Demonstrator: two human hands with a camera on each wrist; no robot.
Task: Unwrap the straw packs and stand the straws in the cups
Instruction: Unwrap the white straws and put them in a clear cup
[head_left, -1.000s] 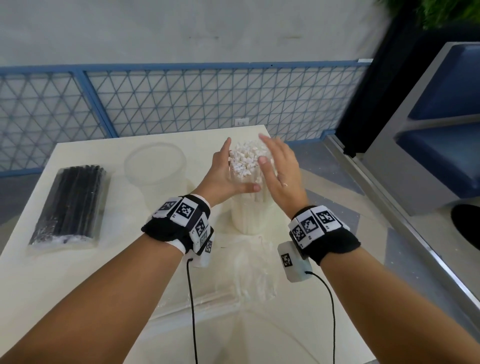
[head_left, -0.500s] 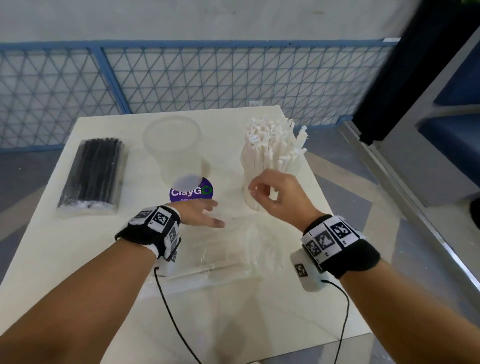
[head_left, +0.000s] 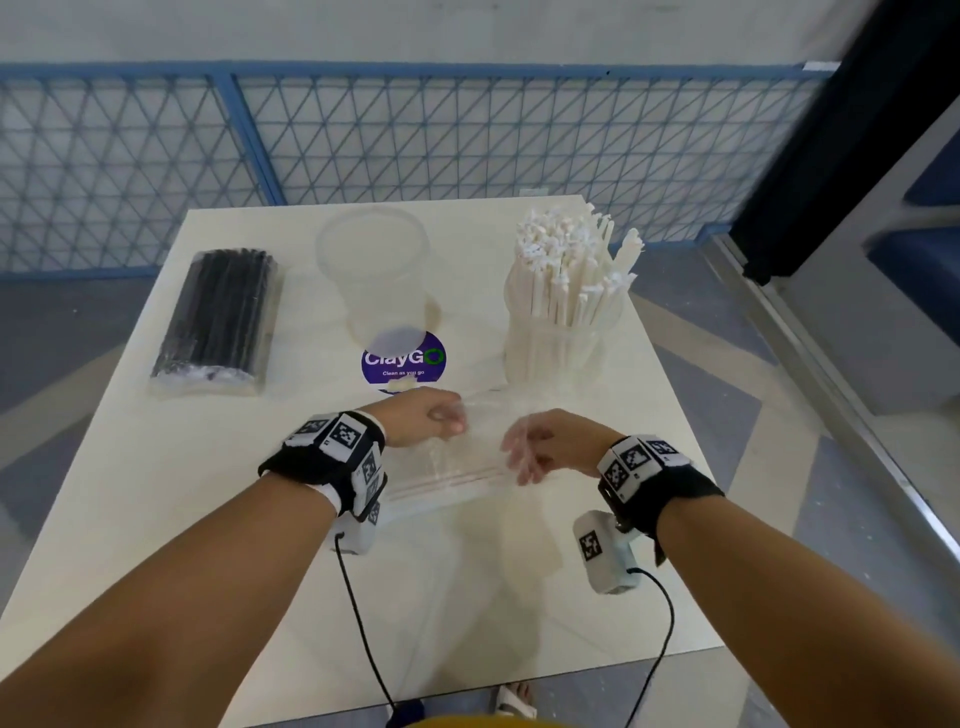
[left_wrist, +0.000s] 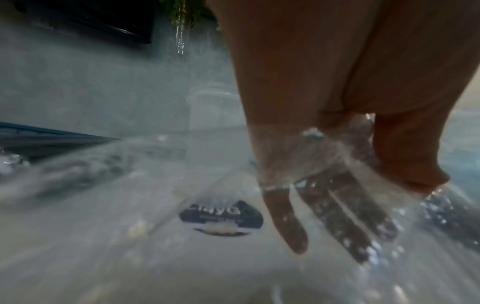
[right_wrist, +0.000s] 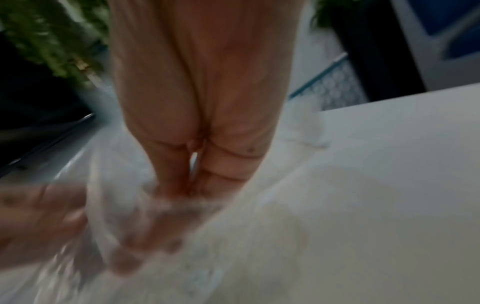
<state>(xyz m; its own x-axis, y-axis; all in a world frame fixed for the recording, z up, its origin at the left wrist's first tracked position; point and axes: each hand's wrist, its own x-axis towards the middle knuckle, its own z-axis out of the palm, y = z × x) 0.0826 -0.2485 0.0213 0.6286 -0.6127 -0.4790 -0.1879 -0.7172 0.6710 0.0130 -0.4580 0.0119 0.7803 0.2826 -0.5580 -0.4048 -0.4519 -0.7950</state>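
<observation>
White straws (head_left: 563, 291) stand bunched in a clear cup (head_left: 561, 348) at the right of the table. A second clear cup (head_left: 376, 275) stands empty in the middle. A sealed pack of black straws (head_left: 215, 317) lies at the left. The empty clear wrapper (head_left: 452, 462) is lifted off the table between my hands. My left hand (head_left: 436, 421) grips its left side, its fingers (left_wrist: 337, 216) showing through the plastic. My right hand (head_left: 524, 447) holds the right side; its fingers (right_wrist: 161, 222) are blurred behind the film.
The cream table (head_left: 156, 519) bears a round purple ClayGo sticker (head_left: 410, 364) in front of the empty cup. A blue mesh fence (head_left: 467, 135) runs behind the table. Grey floor and a dark pillar lie to the right.
Both hands left the white straws in the cup and dropped to the empty wrapper near me. They have taken hold of it and lifted it.
</observation>
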